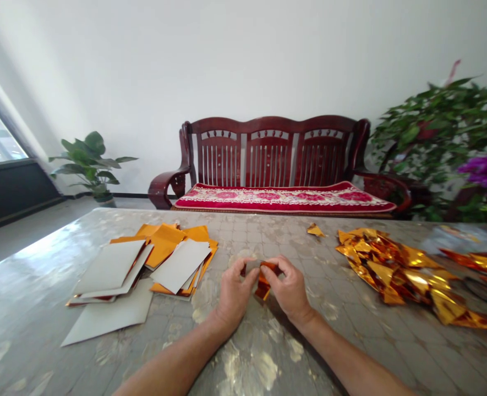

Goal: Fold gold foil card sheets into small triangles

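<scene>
Between my two hands, just over the table [210, 352], is a small piece of gold foil paper [262, 288] with a grey back, partly folded. My left hand [235, 289] pinches its left end between thumb and fingers. On the other end, the thumb and fingers of my right hand [288, 289] are closed as well. Much of the piece is hidden behind the fingers. To the left lie grey-backed paper sheets [107, 267] in a loose stack and a pile of gold paper sheets [167, 245]. On the right is a heap of folded gold foil pieces [392, 264].
A single folded foil piece [316, 230] lies near the table's far side. At the right edge are a clear plastic bag [453, 239] and a dark-handled object [480, 291], perhaps scissors. Behind the table stand a wooden bench [270, 151] and potted plants [92, 159].
</scene>
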### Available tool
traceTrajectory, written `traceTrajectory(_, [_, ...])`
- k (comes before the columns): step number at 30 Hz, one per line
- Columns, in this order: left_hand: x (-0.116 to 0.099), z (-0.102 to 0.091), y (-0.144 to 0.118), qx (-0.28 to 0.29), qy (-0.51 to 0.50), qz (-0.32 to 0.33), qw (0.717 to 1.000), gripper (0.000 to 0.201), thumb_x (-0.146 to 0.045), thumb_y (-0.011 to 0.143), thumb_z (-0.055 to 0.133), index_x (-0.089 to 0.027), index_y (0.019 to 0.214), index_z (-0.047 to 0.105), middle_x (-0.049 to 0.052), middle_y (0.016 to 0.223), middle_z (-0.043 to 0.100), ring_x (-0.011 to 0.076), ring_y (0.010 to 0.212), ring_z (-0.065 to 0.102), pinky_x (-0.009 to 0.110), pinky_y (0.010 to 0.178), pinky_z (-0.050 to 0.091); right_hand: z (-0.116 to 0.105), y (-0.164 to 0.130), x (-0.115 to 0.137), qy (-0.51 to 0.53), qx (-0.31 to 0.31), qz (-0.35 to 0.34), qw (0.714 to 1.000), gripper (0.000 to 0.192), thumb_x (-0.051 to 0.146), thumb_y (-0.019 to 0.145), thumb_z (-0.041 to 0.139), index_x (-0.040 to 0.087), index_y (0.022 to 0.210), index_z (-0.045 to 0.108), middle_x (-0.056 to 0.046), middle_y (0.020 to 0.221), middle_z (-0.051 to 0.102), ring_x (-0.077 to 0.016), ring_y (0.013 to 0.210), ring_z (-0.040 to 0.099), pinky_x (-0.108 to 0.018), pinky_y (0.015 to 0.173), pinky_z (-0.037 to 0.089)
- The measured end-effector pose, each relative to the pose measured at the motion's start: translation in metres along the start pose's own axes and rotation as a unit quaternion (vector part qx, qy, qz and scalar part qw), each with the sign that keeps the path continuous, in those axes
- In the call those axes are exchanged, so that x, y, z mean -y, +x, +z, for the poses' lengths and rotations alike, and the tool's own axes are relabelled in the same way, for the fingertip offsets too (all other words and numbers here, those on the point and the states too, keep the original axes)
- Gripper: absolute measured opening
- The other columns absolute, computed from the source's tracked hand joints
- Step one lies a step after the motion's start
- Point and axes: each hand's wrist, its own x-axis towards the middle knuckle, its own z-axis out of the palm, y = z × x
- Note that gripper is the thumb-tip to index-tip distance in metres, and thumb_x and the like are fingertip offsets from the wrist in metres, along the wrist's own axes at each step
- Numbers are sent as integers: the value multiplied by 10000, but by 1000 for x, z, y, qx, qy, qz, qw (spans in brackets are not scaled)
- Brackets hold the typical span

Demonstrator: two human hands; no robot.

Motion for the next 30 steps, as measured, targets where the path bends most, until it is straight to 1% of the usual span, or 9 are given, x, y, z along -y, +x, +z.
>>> traceTrajectory(3, [-4,-2,0,-11,10,22,1000,119,-255,834,607,-203,812,712,1,746,655,150,713,564,239,692,422,0,0,2,-9,-2,-21,1000,93,264,837,618,209,769,651,-1,719,602,-154,663,560,-261,644,456])
traceTrajectory(6, [-5,-2,0,-5,13,31,999,123,-255,832,615,-202,800,722,3,729,652,144,691,557,234,674,414,0,0,2,-15,-11,-38,999,60,245,843,620,214,801,651,3,738,598,-150,677,556,-256,647,453])
traceTrajectory(10, [-5,-1,-1,3,-3,16,1000,146,-260,835,603,-195,793,728,-1,712,655,141,678,558,226,654,406,-1,0,3,-22,-20,-63,998,30,229,847,627,219,838,653,4,760,598,-146,692,556,-253,651,453])
traceTrajectory(15, [-7,-1,-1,2,-9,0,1000,206,-303,859,564,-176,794,712,-6,693,639,135,661,550,220,635,404,-2,0,4,-26,-22,-106,994,53,202,860,612,218,831,653,-7,766,607,-152,720,572,-263,662,465])
traceTrajectory(22, [-9,-1,-1,-7,-31,-21,999,200,-291,834,558,-171,760,700,-17,633,600,125,613,513,210,593,387,-3,0,4,-53,-24,-162,985,76,196,881,604,233,867,669,-21,780,628,-165,747,587,-296,696,486])
traceTrajectory(30, [-13,-3,-1,-18,-29,-20,999,185,-293,806,583,-195,702,700,-26,598,601,122,581,507,210,588,387,-6,0,4,-98,-24,-219,970,141,172,878,600,252,916,710,-28,763,649,-176,733,582,-320,684,467])
